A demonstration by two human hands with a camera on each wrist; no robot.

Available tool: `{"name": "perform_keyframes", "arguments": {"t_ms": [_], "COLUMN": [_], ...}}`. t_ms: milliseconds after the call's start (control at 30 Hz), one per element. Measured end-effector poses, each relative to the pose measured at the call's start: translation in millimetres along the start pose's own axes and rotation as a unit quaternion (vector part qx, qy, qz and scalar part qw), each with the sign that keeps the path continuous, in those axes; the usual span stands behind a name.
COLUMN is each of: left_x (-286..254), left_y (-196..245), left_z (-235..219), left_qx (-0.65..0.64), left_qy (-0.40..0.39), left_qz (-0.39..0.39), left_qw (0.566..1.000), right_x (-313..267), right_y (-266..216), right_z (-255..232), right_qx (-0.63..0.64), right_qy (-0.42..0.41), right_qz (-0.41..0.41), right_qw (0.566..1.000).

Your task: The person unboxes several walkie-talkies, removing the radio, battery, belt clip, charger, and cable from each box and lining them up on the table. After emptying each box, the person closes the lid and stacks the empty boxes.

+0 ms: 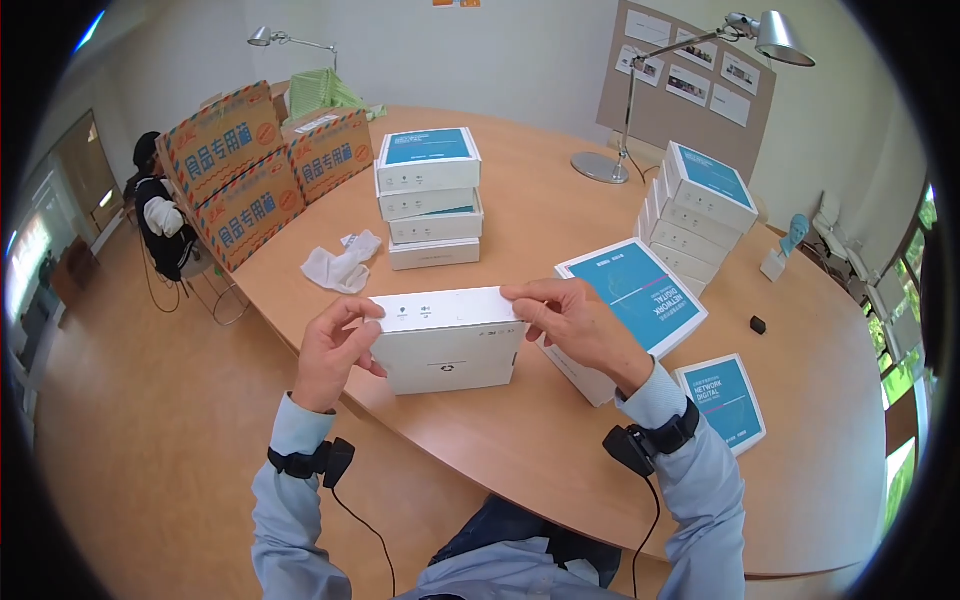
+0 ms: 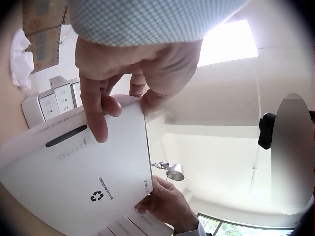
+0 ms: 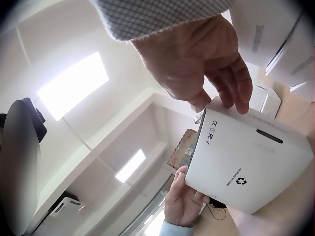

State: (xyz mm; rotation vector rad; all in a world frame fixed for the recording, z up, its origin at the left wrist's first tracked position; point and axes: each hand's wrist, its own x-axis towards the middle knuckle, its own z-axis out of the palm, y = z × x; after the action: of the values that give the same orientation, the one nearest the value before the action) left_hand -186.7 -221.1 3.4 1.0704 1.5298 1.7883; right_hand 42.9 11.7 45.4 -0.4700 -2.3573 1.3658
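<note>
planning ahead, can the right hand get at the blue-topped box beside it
Probably yes: the blue-topped box lies close by, mostly uncovered, though the right hand must first release its white box.

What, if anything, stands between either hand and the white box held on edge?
Nothing visible does: the left hand and the right hand both grip the white box directly, at opposite ends. The white cloth and the stacked boxes lie beyond it, not in between.
</note>
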Motion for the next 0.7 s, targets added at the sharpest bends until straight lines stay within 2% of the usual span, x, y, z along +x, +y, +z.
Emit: {"name": "perform_keyframes", "arguments": {"t_ms": [33, 100, 133, 200, 233, 267, 300, 333, 400, 467, 500, 533, 567, 633, 667, 700], "left_x": [-0.3, -0.8, -3.3, -13.2, -17.6, -21.7, -26.3, -31.0, -37.2, -39.9, -41.5, -42.4, -43.0, -46.1, -48.2, -50.1], "left_y": [5.4, 12.3, 8.2, -2.3, -6.5, -11.3, -17.0, -23.0, -32.5, -39.6, -46.8, -57.1, -64.6, -70.9, -73.8, -78.4], "left_z": [1.5, 6.2, 10.0, 13.5, 8.7, 6.3, 4.9, 4.7, 6.9, 8.4, 5.6, 0.9, -1.6, -0.8, -0.5, -0.8], "left_qx": [0.028, 0.061, 0.056, 0.11, 0.121, 0.118, 0.179, 0.238, 0.25, 0.348, 0.345, 0.422, 0.497, 0.517, 0.54, 0.541], "left_qy": [-0.002, -0.001, -0.011, 0.009, 0.005, -0.002, 0.013, 0.029, 0.043, 0.094, 0.092, 0.096, 0.098, 0.081, 0.067, 0.066], "left_qz": [0.005, 0.012, 0.012, 0.068, 0.049, 0.048, 0.126, 0.202, 0.226, 0.258, 0.261, 0.27, 0.278, 0.275, 0.269, 0.269], "left_qw": [1.0, 0.998, 0.998, 0.992, 0.991, 0.992, 0.976, 0.95, 0.94, 0.896, 0.897, 0.86, 0.816, 0.806, 0.795, 0.794], "right_x": [-0.9, -2.1, -5.5, -13.5, -20.1, -28.8, -37.1, -45.2, -60.9, -75.3, -83.0, -88.9, -94.4, -105.8, -109.3, -111.8], "right_y": [1.3, 5.2, 2.8, -6.1, -9.6, -12.6, -13.6, -12.5, -1.8, 24.8, 42.4, 57.3, 70.0, 89.2, 94.0, 97.3], "right_z": [0.9, 2.3, -0.7, -8.6, -15.2, -23.3, -32.2, -45.8, -80.2, -111.9, -125.7, -135.9, -141.3, -145.5, -147.4, -148.0], "right_qx": [-0.002, -0.072, -0.076, -0.126, -0.128, -0.131, -0.134, -0.149, -0.185, -0.211, -0.295, -0.375, -0.376, -0.247, -0.246, -0.187], "right_qy": [0.01, 0.03, 0.039, 0.044, 0.049, 0.11, 0.167, 0.2, 0.268, 0.305, 0.334, 0.36, 0.363, 0.303, 0.304, 0.273], "right_qz": [0.006, -0.035, -0.029, -0.085, -0.08, -0.111, -0.142, -0.134, -0.12, -0.113, -0.073, -0.033, -0.031, 0.129, 0.13, 0.147], "right_qw": [1.0, 0.996, 0.996, 0.987, 0.987, 0.979, 0.966, 0.959, 0.938, 0.922, 0.892, 0.854, 0.852, 0.911, 0.911, 0.932]}}
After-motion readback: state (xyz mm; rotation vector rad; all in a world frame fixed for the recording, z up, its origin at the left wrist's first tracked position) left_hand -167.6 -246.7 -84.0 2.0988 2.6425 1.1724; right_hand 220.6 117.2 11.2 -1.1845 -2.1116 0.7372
